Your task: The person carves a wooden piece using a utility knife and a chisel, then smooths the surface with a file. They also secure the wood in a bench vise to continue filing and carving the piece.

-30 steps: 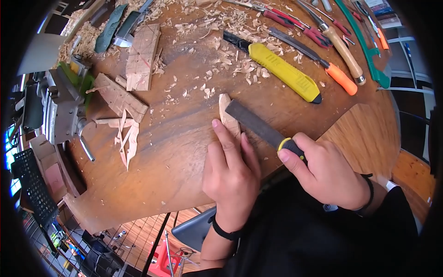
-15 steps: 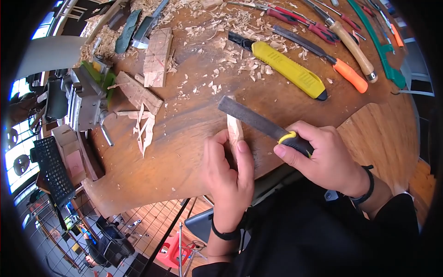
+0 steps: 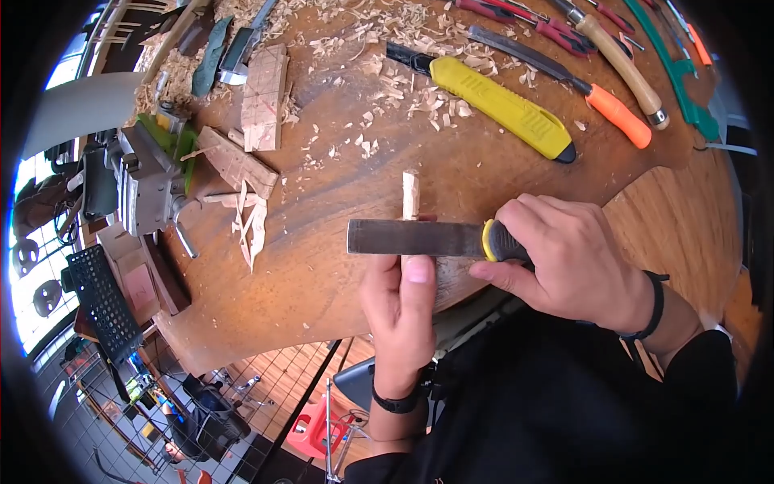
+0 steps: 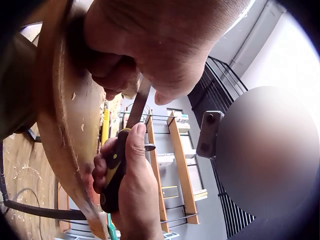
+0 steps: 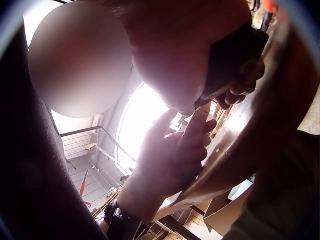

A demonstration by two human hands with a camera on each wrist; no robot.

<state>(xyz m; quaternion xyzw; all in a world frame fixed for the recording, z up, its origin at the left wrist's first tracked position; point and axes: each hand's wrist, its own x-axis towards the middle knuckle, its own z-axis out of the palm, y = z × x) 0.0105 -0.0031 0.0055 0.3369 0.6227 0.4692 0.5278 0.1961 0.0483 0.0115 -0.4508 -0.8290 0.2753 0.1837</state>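
My right hand (image 3: 560,262) grips the black-and-yellow handle of a flat file (image 3: 415,237). The file's grey blade lies level across a slim, pale piece of wood (image 3: 411,194), overlapping it in the head view. My left hand (image 3: 399,310) pinches the wood's near end, thumb on the side toward me, just below the blade. In the left wrist view, the right hand (image 4: 134,180) wraps the file handle (image 4: 114,172), its thumb along the top. The right wrist view has the left hand (image 5: 172,150) beyond the dark handle (image 5: 232,62).
A yellow utility knife (image 3: 500,105) lies beyond the hands. Past it are an orange-handled tool (image 3: 617,115) and a wooden-handled tool (image 3: 621,64). Wood shavings (image 3: 355,48) litter the workbench (image 3: 266,306). Cut boards (image 3: 264,97) and a vise (image 3: 149,177) are at the left.
The file has swung from slanting over the wood's far end to level, coming nearer to me. The left hand has shifted from a pointing finger along the wood to a thumb-and-finger pinch.
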